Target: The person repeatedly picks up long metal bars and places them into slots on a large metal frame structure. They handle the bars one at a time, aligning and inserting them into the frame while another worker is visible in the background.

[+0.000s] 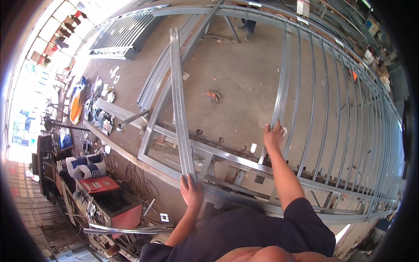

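A large metal frame lies before me, with its near rail (pixel 229 154) and a row of thin parallel bars (pixel 324 98) to the right. My left hand (pixel 192 193) rests on the near end of a ribbed metal profile (pixel 178 95), which lies across the frame and points away from me. Further right, my right hand (pixel 274 136) is on another ribbed profile (pixel 284 75) beside the first thin bar. Its fingers lie over the metal; their grip is partly hidden. More ribbed profiles (pixel 155 78) lie left of the crossing piece.
A work glove (pixel 213 97) lies on the floor inside the frame. A stack of metal panels (pixel 122 32) is at the upper left. A red metal box (pixel 126 216), cables (pixel 139 183) and scrap lie at the lower left. Another person's legs (pixel 249 28) show beyond the frame.
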Tool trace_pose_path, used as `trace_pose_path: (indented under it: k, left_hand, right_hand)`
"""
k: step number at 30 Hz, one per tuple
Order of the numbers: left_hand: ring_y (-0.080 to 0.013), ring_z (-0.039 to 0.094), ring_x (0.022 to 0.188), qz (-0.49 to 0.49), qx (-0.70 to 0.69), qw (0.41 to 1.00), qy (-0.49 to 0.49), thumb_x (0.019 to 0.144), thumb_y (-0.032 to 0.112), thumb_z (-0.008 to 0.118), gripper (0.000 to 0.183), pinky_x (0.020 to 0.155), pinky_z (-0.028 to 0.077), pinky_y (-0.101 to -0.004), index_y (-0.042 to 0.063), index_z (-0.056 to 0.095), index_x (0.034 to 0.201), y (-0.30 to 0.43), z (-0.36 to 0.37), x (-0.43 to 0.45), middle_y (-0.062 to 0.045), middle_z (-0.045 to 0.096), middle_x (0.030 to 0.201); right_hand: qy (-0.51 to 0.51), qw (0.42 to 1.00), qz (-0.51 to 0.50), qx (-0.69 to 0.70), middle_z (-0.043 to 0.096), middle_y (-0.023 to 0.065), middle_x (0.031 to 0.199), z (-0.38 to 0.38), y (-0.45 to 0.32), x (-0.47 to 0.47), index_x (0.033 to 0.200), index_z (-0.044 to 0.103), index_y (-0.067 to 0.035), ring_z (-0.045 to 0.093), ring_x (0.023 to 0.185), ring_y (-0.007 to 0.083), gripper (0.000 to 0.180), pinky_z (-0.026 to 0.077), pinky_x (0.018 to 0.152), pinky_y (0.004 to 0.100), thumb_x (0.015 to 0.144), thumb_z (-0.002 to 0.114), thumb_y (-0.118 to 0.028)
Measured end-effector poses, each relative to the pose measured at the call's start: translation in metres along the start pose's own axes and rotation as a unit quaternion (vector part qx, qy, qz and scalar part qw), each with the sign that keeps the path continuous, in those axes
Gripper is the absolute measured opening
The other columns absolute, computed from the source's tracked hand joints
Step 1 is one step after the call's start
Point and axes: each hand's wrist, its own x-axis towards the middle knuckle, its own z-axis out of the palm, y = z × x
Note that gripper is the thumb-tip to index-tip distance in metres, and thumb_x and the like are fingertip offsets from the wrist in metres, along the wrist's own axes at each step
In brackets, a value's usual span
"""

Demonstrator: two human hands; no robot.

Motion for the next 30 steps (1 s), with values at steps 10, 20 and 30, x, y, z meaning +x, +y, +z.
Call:
trace_pose_path:
  k: [10, 20, 30]
  left_hand:
    - [-0.0480, 0.042, 0.141, 0.042, -0.033, 0.999, 0.007, 0.093, 0.035, 0.071, 0.071, 0.116, 0.034, -0.0548, 0.006, 0.048, 0.152, -0.029, -0.025, 0.009, -0.029, 0.038, 0.158]
    - [-0.0474, 0.046, 0.133, -0.065, -0.138, 0.988, -0.015, 0.077, 0.035, 0.085, 0.096, 0.109, 0.041, -0.0539, 0.004, 0.036, 0.154, -0.115, -0.050, 0.026, -0.030, 0.044, 0.146]
    - [-0.0264, 0.067, 0.092, -0.175, -0.349, 0.904, -0.177, 0.081, 0.034, 0.087, 0.088, 0.082, 0.055, -0.0395, -0.002, 0.037, 0.144, -0.148, -0.112, 0.052, -0.020, 0.067, 0.107]
  right_hand:
    - [-0.463, 0.796, -0.125, 0.369, 0.064, 0.0306, 0.128, -0.067, -0.184, -0.236, 0.141, 0.053, 0.002, 0.065, 0.120, 0.0420, 0.061, 0.052, 0.100, 0.0471, 0.094, 0.069, -0.033]
    - [-0.569, 0.777, -0.038, 0.267, 0.055, 0.0353, 0.141, -0.047, -0.299, -0.272, 0.145, 0.046, 0.010, 0.055, 0.133, 0.0454, 0.082, 0.045, 0.111, 0.0488, 0.090, 0.072, -0.045]
    - [-0.494, 0.812, 0.081, 0.302, 0.072, 0.0305, 0.112, -0.045, -0.341, -0.301, 0.145, 0.049, 0.009, 0.072, 0.102, 0.0427, 0.077, 0.056, 0.092, 0.0473, 0.088, 0.072, -0.037]
